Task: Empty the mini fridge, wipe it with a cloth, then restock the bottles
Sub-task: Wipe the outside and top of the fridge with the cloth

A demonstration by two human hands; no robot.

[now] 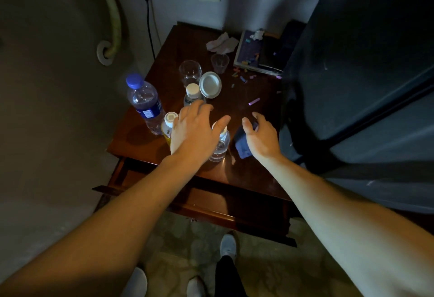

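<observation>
On a dark wooden side table (249,167) stand several bottles: a tall clear one with a blue cap (145,101), a yellow one with a white cap (168,122), a white-capped one (192,92) further back, and a small clear one (221,146) near the front. My left hand (195,132) hovers spread over them, with its thumb at the small clear bottle's cap. My right hand (260,135) is just to the right, fingers curled around a blue cloth (242,145). The dark mini fridge (352,61) stands at the right; its inside is not visible.
At the back of the table are a drinking glass (190,71), a plastic cup (220,62), a round white lid (210,84), a crumpled tissue (222,44), a book (251,50) and scattered coloured bits. The table's drawer (187,193) is pulled out toward me. A wall stands close on the left.
</observation>
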